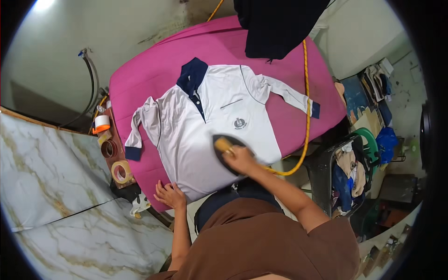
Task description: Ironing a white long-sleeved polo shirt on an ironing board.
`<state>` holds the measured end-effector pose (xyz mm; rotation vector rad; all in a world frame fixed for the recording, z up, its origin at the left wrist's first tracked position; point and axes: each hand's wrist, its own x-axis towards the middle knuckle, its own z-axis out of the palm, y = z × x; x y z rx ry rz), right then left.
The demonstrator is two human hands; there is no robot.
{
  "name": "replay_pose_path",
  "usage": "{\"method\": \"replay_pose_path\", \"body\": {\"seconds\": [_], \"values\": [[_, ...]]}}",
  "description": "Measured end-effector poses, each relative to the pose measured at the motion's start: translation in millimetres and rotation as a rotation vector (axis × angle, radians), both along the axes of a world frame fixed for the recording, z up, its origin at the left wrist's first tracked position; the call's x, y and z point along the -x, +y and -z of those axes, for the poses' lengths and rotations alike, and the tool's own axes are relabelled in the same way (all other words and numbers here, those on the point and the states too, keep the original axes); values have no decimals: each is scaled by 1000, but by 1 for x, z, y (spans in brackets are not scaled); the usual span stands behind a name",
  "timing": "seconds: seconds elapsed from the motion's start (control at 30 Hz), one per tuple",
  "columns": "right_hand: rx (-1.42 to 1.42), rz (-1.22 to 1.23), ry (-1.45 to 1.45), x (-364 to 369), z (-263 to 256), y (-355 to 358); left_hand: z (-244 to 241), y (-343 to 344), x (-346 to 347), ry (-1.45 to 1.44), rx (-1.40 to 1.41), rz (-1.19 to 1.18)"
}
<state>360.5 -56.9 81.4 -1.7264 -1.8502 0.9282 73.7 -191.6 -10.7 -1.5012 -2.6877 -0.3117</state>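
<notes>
A white long-sleeved polo shirt [189, 150] with a navy collar and cuffs lies spread, front up, on a pink padded ironing surface [147, 77]. My right hand [239, 160] grips the handle of a clothes iron [221, 155], whose dark body rests over the shirt's lower front, below the printed crest; it looks blurred. A yellow cord [307, 105] curves from the top of the surface, across the cuff at the right, to the iron. My left hand [171, 194] is at the shirt's lower left corner, fingers apart, touching the hem and the pink cover.
Black cloth [276, 31] hangs over the back of the surface. Tape rolls [121, 172] lie on a narrow ledge at the left, beside a marble-patterned sheet [52, 175]. A black crate [323, 175] of clothes stands at the right, near a green plastic item [371, 145].
</notes>
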Motion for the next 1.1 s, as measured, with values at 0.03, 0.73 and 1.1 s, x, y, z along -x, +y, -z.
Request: {"method": "replay_pose_path", "body": {"seconds": [0.03,0.73,1.1], "values": [[82,107,19,-39,21,8,2,1,6,6,-16,5],[271,-66,-86,-28,6,-66,-26,140,-29,-72,94,138],[259,526,40,-148,0,-3,-45,270,-169,-186,-70,914]]}}
